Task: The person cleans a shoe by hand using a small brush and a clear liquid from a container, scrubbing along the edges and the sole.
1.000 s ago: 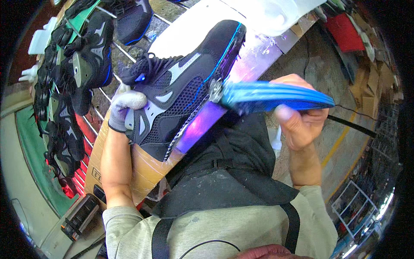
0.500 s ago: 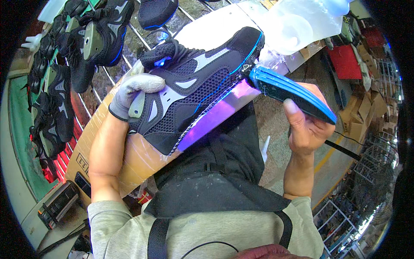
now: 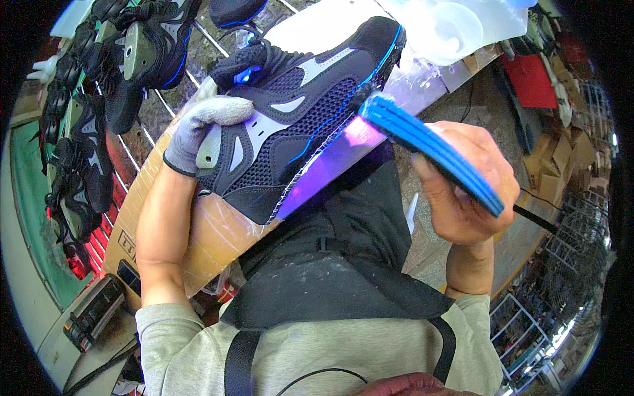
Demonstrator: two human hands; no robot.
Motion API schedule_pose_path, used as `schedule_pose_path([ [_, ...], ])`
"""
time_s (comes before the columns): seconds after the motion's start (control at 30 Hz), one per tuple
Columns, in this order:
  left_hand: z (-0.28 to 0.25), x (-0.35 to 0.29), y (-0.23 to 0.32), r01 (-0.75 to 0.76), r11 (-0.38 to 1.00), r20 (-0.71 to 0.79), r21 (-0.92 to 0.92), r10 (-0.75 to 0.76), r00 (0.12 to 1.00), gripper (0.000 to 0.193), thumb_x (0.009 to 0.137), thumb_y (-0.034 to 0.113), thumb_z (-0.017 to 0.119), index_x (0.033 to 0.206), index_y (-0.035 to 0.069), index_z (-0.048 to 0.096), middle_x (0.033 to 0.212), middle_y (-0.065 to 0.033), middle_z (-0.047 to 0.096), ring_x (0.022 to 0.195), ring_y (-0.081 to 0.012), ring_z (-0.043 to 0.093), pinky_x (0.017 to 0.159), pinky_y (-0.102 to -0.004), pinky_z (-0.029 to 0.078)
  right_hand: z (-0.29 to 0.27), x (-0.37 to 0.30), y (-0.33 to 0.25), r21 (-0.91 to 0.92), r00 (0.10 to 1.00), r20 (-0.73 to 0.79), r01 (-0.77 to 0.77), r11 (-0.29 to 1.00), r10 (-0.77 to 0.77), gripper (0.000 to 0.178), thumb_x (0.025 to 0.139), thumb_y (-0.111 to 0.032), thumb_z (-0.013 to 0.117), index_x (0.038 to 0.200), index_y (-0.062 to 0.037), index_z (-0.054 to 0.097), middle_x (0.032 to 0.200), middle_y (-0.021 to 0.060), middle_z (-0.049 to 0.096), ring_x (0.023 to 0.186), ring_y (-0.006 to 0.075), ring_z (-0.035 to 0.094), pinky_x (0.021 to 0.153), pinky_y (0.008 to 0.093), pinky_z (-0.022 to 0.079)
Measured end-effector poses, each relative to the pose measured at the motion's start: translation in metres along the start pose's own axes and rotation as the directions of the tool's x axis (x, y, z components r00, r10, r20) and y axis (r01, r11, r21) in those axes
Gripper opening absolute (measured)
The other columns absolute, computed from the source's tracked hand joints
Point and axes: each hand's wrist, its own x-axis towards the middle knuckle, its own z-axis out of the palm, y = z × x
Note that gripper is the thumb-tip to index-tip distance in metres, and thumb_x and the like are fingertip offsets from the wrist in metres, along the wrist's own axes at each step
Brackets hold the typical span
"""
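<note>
A black and grey sports shoe upper (image 3: pixel 300 125) with blue lines lies tilted on the cardboard in front of me, its toe to the upper right. White stitching runs along its lower edge, and a green last shows at its collar. My left hand (image 3: pixel 212 122), in a pale glove, is closed round the collar and the last. My right hand (image 3: pixel 472 178), bare, grips a brush (image 3: pixel 429 142) with a blue ridged, black-sided handle. Its blurred dark tip meets the upper's lower edge near the forefoot; the exact contact cannot be made out.
Several similar black shoes (image 3: pixel 92 152) on green lasts stand on a metal rack at the left. A translucent white bowl (image 3: pixel 456 36) sits at the upper right. Cardboard (image 3: pixel 218 231) lies beneath the work, lit purple in part. Boxes (image 3: pixel 558 158) and a fan (image 3: pixel 571 264) stand at the right.
My right hand has turned and shifted slightly left, bringing the brush tip up and left along the shoe's lower edge. The shoe has moved up slightly; my left hand keeps its hold.
</note>
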Motion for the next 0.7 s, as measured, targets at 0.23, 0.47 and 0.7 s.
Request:
schedule_pose_path([
  [0.23,0.006,-0.004,0.000,0.008,0.999,-0.033,0.039,-0.006,0.999,0.088,0.069,0.010,0.064,0.151,-0.001,0.036,0.150,-0.0282,0.044,0.137,-0.0420,0.048,0.121,-0.0528,0.033,0.005,-0.003,0.003,0.033,0.998,0.043,0.049,0.998,-0.050,0.031,0.070,-0.001,0.081,0.098,0.0012,0.071,0.083,0.0161,0.070,0.069,0.0287,0.071,0.059,0.0329,0.056],
  [0.47,0.001,-0.003,-0.003,-0.041,0.988,0.038,-0.150,0.047,0.998,0.069,0.078,-0.004,0.060,0.146,-0.003,0.045,0.137,-0.0287,0.056,0.122,-0.0402,0.061,0.108,-0.0501,0.049,0.020,-0.019,-0.014,0.047,1.000,-0.020,-0.011,0.999,0.012,0.026,0.072,-0.003,0.081,0.096,-0.0006,0.070,0.082,0.0133,0.071,0.068,0.0258,0.071,0.058,0.0305,0.054],
  [0.7,-0.004,-0.008,-0.004,-0.045,0.982,0.048,-0.185,0.055,0.997,0.065,0.081,-0.006,0.057,0.144,-0.003,0.046,0.136,-0.0293,0.057,0.121,-0.0397,0.062,0.106,-0.0495,0.051,0.026,-0.020,-0.024,0.026,0.999,0.007,-0.034,0.999,0.033,0.028,0.070,-0.003,0.081,0.097,-0.0015,0.071,0.083,0.0117,0.072,0.069,0.0232,0.071,0.056,0.0286,0.053],
])
